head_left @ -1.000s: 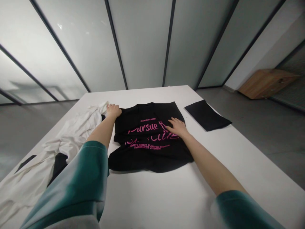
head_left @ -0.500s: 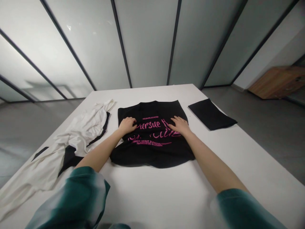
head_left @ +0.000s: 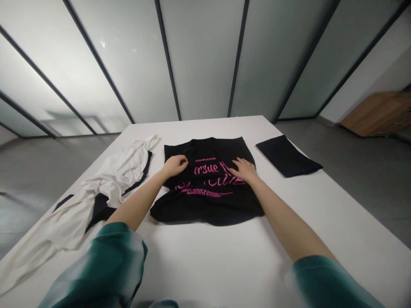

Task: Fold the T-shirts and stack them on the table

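A black T-shirt (head_left: 207,211) with pink lettering lies on the white table (head_left: 212,256) in front of me, with creases across its middle. At the left part of the print, my left hand (head_left: 176,166) has its fingers drawn together on the cloth, and the letters beside it are partly hidden. My right hand (head_left: 244,170) rests on the shirt's right side, fingers spread and lying flat over the end of the print.
A loose heap of white cloth (head_left: 115,171) sprawls along the table's left side, with black cloth (head_left: 101,209) under it. To the right lies a flat, folded black cloth (head_left: 287,156). Frosted glass panels (head_left: 205,60) stand beyond the table.
My left hand's fingers have curled together from a spread pose, and it has moved slightly right. My right hand stays on the shirt. The view has shifted a little.
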{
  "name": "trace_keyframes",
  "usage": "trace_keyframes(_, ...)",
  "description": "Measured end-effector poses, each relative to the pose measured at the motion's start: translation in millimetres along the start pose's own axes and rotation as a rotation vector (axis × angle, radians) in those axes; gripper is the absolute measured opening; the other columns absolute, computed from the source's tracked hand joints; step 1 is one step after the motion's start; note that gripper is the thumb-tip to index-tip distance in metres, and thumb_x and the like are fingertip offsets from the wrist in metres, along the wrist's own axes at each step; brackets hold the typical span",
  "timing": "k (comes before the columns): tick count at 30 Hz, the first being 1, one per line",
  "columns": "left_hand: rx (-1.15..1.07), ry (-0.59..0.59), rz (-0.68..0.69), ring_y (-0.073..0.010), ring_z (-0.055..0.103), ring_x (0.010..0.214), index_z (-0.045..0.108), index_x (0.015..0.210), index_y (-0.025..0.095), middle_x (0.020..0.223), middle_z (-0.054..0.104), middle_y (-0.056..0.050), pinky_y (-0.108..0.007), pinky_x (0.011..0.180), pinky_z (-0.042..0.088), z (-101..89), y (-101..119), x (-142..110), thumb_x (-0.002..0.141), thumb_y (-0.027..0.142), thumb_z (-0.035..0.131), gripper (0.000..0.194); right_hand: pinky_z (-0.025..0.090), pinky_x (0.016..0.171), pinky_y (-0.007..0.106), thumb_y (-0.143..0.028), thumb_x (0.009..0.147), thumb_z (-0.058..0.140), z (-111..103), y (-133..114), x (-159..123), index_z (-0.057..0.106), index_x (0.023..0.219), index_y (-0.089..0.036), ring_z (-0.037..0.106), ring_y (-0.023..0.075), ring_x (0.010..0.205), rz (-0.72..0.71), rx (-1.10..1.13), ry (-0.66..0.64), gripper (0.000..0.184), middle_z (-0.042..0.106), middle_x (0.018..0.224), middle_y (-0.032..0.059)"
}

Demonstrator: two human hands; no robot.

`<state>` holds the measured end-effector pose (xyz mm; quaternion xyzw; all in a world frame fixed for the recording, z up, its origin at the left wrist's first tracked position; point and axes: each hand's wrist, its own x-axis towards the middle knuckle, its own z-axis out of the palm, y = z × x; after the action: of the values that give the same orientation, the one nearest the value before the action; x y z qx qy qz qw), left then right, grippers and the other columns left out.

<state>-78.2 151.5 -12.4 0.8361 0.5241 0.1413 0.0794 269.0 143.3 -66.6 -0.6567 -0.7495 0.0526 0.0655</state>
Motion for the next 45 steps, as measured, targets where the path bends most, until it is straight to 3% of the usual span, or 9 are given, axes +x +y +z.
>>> trace_keyframes(3,0.104,0.104,-0.095,-0.0256,0.061,0.11,0.065,0.116,0.014,0.116,0.067,-0.013,-0.038,0.1,0.045,7.1,-7,26,0.09,0.03,0.044,0.037,0.032,0.112,0.051,-0.053,0.091,0.048,0,0,0,0.053,0.143,-0.023,0.037,0.0339,0.14,0.0,0.005,0.009,0.059,0.044,0.153,0.0098)
trace_keyframes(8,0.197,-0.083,-0.148,-0.0355,0.029,0.145,0.039,0.149,0.014,0.159,0.031,-0.017,-0.049,0.114,0.031,34.5,-5,51,0.091,0.054,0.045,0.07,0.032,0.112,0.048,-0.052,0.092,0.048,-2,-1,-2,0.052,0.143,-0.022,0.036,0.0329,0.142,0.013,-0.005,-0.007,0.06,0.042,0.154,0.01)
trace_keyframes(13,0.196,-0.234,-0.104,-0.0343,0.014,0.15,0.028,0.156,0.021,0.164,0.017,-0.012,-0.052,0.119,0.017,51.7,8,49,0.092,0.066,0.033,0.078,0.032,0.112,0.05,-0.051,0.092,0.048,-3,-2,-4,0.052,0.143,-0.02,0.036,0.0334,0.142,0.008,-0.019,0.001,0.06,0.041,0.154,0.0108)
trace_keyframes(17,0.201,-0.128,-0.179,-0.0327,0.011,0.151,0.02,0.157,0.015,0.164,0.011,-0.015,-0.05,0.12,0.016,42.6,11,41,0.095,0.064,0.027,0.08,0.032,0.112,0.048,-0.052,0.092,0.048,-4,-3,-3,0.052,0.143,-0.02,0.036,0.0326,0.142,0.01,-0.021,-0.011,0.061,0.041,0.154,0.0108)
trace_keyframes(19,0.208,-0.076,-0.221,-0.0317,0.016,0.151,0.021,0.157,0.013,0.164,0.016,-0.017,-0.048,0.119,0.019,36.4,9,33,0.096,0.062,0.025,0.079,0.032,0.112,0.047,-0.052,0.092,0.048,-5,-3,-3,0.052,0.143,-0.02,0.036,0.0322,0.142,0.015,-0.019,-0.021,0.06,0.042,0.154,0.0105)
trace_keyframes(22,0.224,-0.17,-0.243,-0.0324,0.022,0.149,0.03,0.155,0.018,0.162,0.025,-0.013,-0.05,0.118,0.021,33.9,2,18,0.095,0.064,0.024,0.076,0.032,0.113,0.047,-0.052,0.092,0.048,-6,-4,-3,0.051,0.144,-0.02,0.035,0.032,0.142,0.013,-0.015,-0.026,0.061,0.041,0.154,0.0104)
trace_keyframes(32,0.228,-0.243,-0.232,-0.0357,0.013,0.151,0.026,0.156,0.03,0.165,0.016,-0.008,-0.056,0.118,0.016,40.8,-7,-4,0.092,0.069,0.029,0.075,0.032,0.113,0.048,-0.052,0.092,0.047,-5,-1,-1,0.051,0.143,-0.022,0.036,0.0323,0.142,0.001,-0.016,-0.023,0.06,0.043,0.153,0.0104)
trace_keyframes(39,0.176,0.057,-0.042,-0.0279,0.045,0.135,0.054,0.139,0.018,0.144,0.053,-0.013,-0.043,0.114,0.032,37.1,-3,-19,0.093,0.057,0.041,0.061,0.033,0.112,0.048,-0.052,0.091,0.049,0,0,1,0.053,0.142,-0.021,0.037,0.032,0.141,0.001,-0.003,0.001,0.06,0.043,0.153,0.0107)
trace_keyframes(45,0.087,0.079,-0.054,-0.027,0.058,0.118,0.069,0.115,0.019,0.124,0.065,-0.011,-0.04,0.108,0.042,37.3,-9,-21,0.09,0.049,0.048,0.045,0.032,0.112,0.048,-0.054,0.091,0.049,3,2,2,0.054,0.141,-0.023,0.038,0.0319,0.141,0.006,0.006,0.013,0.059,0.045,0.152,0.0097)
